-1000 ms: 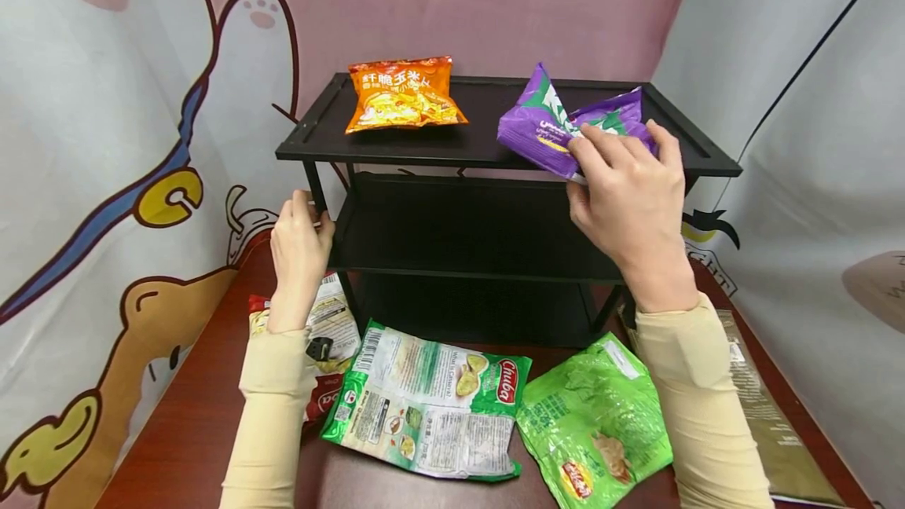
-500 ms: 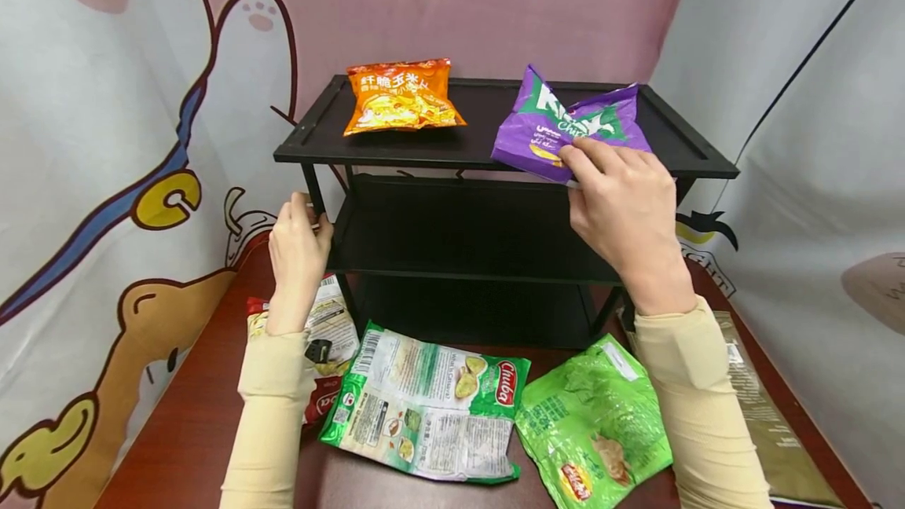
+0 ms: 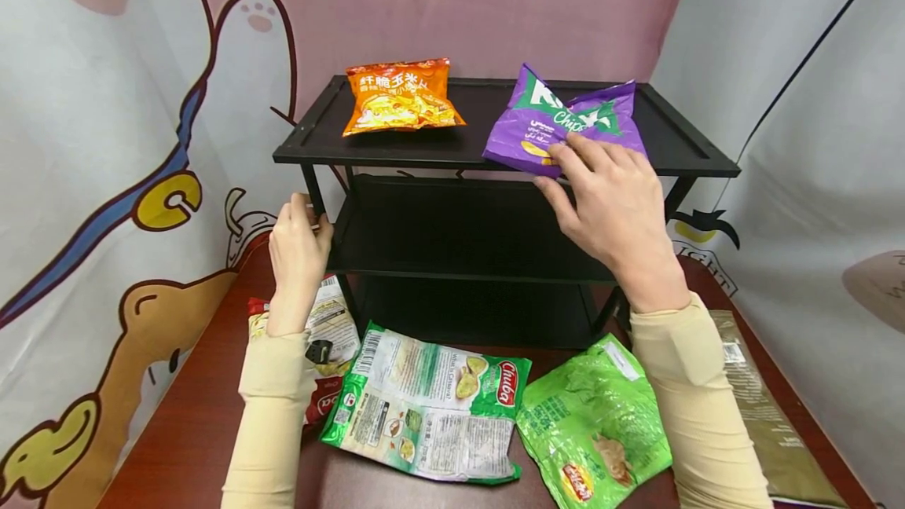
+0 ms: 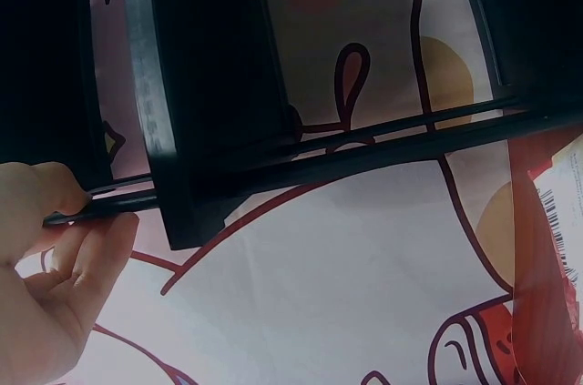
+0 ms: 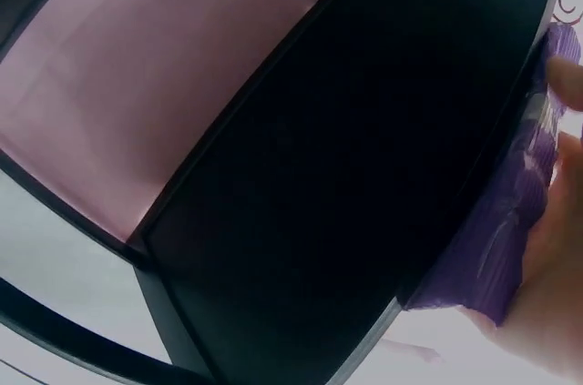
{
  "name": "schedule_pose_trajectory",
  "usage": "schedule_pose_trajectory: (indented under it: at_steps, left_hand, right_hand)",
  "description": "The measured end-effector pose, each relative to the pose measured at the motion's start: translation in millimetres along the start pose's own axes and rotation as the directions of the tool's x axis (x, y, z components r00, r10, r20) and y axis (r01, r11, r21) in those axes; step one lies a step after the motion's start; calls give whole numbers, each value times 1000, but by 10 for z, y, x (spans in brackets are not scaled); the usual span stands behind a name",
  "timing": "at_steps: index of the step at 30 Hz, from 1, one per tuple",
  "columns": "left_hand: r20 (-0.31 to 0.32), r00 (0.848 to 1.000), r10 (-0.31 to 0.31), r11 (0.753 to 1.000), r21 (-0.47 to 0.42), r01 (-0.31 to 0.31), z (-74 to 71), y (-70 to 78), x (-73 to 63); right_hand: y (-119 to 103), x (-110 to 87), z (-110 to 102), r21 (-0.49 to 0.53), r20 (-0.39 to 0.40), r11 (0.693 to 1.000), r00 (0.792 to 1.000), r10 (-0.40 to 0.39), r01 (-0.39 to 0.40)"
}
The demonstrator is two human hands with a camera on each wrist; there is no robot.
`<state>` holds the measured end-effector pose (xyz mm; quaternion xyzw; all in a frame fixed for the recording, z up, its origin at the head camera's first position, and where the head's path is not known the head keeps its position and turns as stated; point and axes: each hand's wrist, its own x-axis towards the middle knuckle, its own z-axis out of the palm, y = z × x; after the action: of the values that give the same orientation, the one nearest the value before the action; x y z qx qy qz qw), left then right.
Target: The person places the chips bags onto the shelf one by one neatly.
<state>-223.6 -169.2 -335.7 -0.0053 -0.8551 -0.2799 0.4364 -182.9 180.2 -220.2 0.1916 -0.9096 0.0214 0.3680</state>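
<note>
A purple chip bag (image 3: 526, 120) sits at the front edge of the top shelf of a black three-tier rack (image 3: 481, 149), its lower edge over the rim. My right hand (image 3: 611, 214) is at the bag's front, fingertips touching its lower part, the thumb spread out below the bag's bottom edge. In the right wrist view the purple bag (image 5: 496, 230) lies along the shelf edge beside my fingers. My left hand (image 3: 297, 246) grips the rack's front left post; in the left wrist view thumb and fingers close round the thin black post (image 4: 118, 203).
An orange snack bag (image 3: 403, 97) stands on the top shelf's left. On the red-brown table (image 3: 177, 415) before the rack lie a green-white chip bag (image 3: 431, 407), a bright green bag (image 3: 594, 422), a red-white bag (image 3: 335, 336) and a gold-brown bag (image 3: 771, 430).
My right hand has moved slightly left with the purple bag, which now shows more of its front. The thumb has come out from behind the bag. My left hand has stayed on the post.
</note>
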Motion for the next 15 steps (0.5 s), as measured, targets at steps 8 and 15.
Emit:
schedule_pose_trajectory:
  at_steps: [8,15]
  left_hand:
    - [1,1000,0,1000,4,0,-4,6,-3]
    - [-9,1000,6,1000,0,-6,-5,11,4]
  right_hand:
    - [-93,-64,-18,16,-355,1000,935,13,-8]
    - [-67,-58,9,64,-310,997,949,61,-43]
